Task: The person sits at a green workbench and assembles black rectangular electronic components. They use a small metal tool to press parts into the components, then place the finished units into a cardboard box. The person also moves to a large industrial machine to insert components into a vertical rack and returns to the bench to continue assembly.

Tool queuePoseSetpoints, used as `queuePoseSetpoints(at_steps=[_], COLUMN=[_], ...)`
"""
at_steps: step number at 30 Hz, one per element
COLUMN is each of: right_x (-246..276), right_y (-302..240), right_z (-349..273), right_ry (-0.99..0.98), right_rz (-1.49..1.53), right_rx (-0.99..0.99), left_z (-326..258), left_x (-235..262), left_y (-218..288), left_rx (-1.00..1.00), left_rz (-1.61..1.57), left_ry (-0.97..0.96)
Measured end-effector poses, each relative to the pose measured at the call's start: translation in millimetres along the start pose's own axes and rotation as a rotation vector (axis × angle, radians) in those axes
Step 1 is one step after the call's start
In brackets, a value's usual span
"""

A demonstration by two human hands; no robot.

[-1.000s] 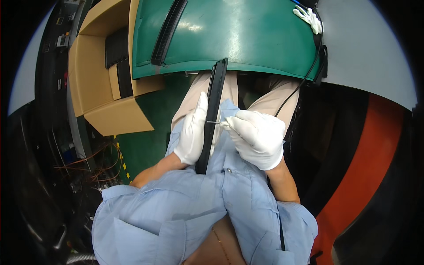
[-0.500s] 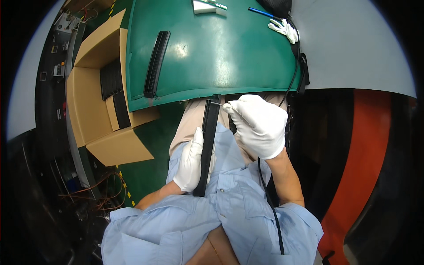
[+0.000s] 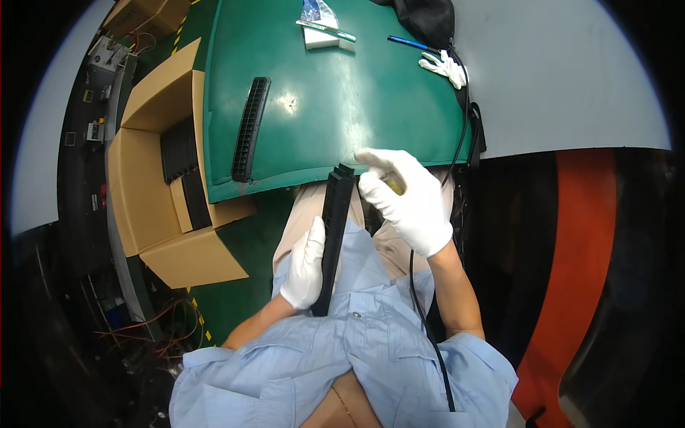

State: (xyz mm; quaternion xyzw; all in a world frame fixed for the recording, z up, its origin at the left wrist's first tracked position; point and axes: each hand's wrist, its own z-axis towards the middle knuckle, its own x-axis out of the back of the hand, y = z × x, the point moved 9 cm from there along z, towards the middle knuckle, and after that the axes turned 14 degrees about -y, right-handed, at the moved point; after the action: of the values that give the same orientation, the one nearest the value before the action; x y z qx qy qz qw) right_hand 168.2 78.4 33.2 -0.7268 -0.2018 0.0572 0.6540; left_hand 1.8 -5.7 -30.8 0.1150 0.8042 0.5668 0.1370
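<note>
My left hand [image 3: 305,267], in a white glove, is wrapped round a long black plastic strip [image 3: 334,235] that stands slantwise over my lap. The strip's far end shows a small stepped tip. Just right of that end is my gloved right hand [image 3: 408,200], apart from the strip. Its thumb and forefinger are spread, while a yellow piece of a slim tool [image 3: 394,186] shows in the palm under the curled fingers. The rest of the tool is hidden.
A similar black ribbed strip [image 3: 252,130] lies on the green table mat [image 3: 314,114]. Left of it, an open cardboard box [image 3: 150,192] holds several black strips. Farther back are a white block [image 3: 321,39], a blue pen [image 3: 414,43] and a white glove [image 3: 446,69]. A black cable [image 3: 464,135] hangs at the right.
My right hand has lifted the thin metal tip off the strip, and its thumb and forefinger have parted. The strip has turned slightly in my left hand. My view has shifted a little.
</note>
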Motion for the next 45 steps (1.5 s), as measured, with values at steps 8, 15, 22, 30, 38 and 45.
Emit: queuePoseSetpoints(at_steps=[8, 15, 22, 30, 38, 45], right_x=[-53.4, -29.0, -40.1, -41.2, -36.7, -17.3], right_y=[-23.1, -52.7, -53.2, -51.2, -49.4, -32.0], right_z=[0.4, -20.4, -37.3, -56.9, -44.9, -26.2], right_ry=[-0.313, -0.082, -0.168, -0.231, -0.177, -0.047], right_rz=[-0.18, -0.595, -0.921, -0.716, -0.893, -0.594], right_rx=[-0.02, 0.478, 0.641, 0.68, 0.65, 0.381], left_z=[49.7, 33.7, 39.2, 44.1, 37.7, 37.9], left_x=[19.4, 14.0, 7.8, 6.6, 1.3, -11.0], left_y=[56.5, 46.2, 39.1, 36.4, 20.5, 24.4], left_rx=[-0.288, -0.213, -0.179, -0.168, -0.066, -0.094], left_rz=[-0.212, -0.104, -0.006, -0.004, -0.051, -0.11], left_ry=[0.034, 0.12, 0.061, 0.018, -0.004, -0.078])
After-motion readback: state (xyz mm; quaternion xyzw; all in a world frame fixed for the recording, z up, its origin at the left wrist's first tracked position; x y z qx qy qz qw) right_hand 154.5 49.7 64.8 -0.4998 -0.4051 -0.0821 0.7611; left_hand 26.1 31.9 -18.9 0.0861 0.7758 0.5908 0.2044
